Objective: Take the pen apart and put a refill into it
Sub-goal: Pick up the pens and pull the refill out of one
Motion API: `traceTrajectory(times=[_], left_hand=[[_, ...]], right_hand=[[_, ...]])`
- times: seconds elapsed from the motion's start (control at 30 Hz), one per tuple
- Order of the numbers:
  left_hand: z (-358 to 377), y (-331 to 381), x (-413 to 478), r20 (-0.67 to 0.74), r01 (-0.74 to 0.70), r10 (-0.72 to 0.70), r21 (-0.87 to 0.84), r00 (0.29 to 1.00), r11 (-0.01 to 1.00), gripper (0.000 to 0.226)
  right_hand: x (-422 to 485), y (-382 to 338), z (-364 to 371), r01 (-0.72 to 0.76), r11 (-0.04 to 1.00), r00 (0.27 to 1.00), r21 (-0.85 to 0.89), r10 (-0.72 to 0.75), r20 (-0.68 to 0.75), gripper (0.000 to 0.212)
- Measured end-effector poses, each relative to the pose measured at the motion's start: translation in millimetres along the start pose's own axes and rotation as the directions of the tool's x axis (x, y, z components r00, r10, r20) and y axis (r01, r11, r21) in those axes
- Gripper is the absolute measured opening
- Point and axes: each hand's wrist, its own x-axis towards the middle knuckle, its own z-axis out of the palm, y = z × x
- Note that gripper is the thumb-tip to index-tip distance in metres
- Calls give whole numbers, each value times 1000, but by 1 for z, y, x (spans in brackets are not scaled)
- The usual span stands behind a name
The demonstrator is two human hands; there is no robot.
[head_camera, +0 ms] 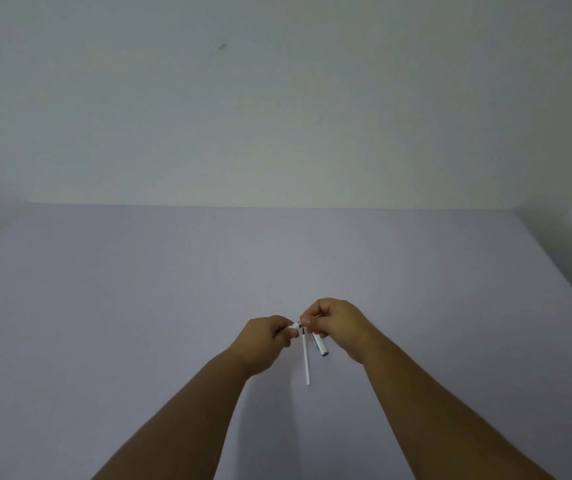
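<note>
Above pale lilac table [139, 306], our left hand [264, 336] and right hand [334, 325] pinch slim white pen barrel [293, 327], grip clamped; loose thin white refill tube [307, 358] and white clipped cap [319, 344] risk rolling if knocked.

No readable text, label, brand, number or sign on anything in view.

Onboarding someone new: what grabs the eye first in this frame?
Two hands meet low at centre: the left hand and right hand pinch a white pen part between them. A thin white refill and a capped pen piece lie just below on the lavender table.
</note>
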Motion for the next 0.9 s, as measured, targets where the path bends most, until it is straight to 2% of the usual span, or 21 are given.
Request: traceTrajectory(times=[0.07,0.17,0.23,0.33,0.4,0.47,0.53,0.63,0.67,0.73,0.8,0.9], left_hand=[[-5,3,-1,23,7,-7,-2,1000,1000,28],[-11,6,-3,20,4,-5,44,1000,999,26],[-14,7,-4,18,-10,9,79,1000,997,26],[-15,9,-6,11,-38,36,133,999,990,27],[-16,10,-8,-11,-56,59,155,998,986,27],[-17,12,-9,-21,-77,82,190,996,979,28],[-19,13,-9,-22,-84,91,217,996,972,28],[-19,14,-11,-22,-88,97,254,995,963,27],[-20,14,-11,-25,-91,100,256,995,962,27],[-21,15,-13,-28,-94,104,257,994,962,27],[-22,16,-14,-26,-94,104,263,994,960,28],[-22,19,-14,-25,-100,111,272,993,957,27]], right_hand=[[-2,-2,-1,27,1000,999,-7,-27,30,16],[-4,-7,-1,-27,1000,999,8,26,45,7],[-4,-9,-1,-49,998,998,-49,51,33,17],[-6,-12,-3,-15,997,999,-81,18,40,9],[-8,-13,-3,-14,998,998,-56,17,59,14],[-10,-16,-2,-65,998,995,-5,65,79,5],[-9,-16,-3,-77,997,995,-25,78,58,19],[-9,-15,-4,-30,998,998,-59,33,49,8],[-10,-16,-4,-20,999,998,-43,23,60,10],[-12,-19,-4,-58,998,995,1,57,84,6],[-13,-22,-4,-83,997,993,-5,83,78,19],[-13,-23,-5,-37,997,998,-65,40,40,9]])
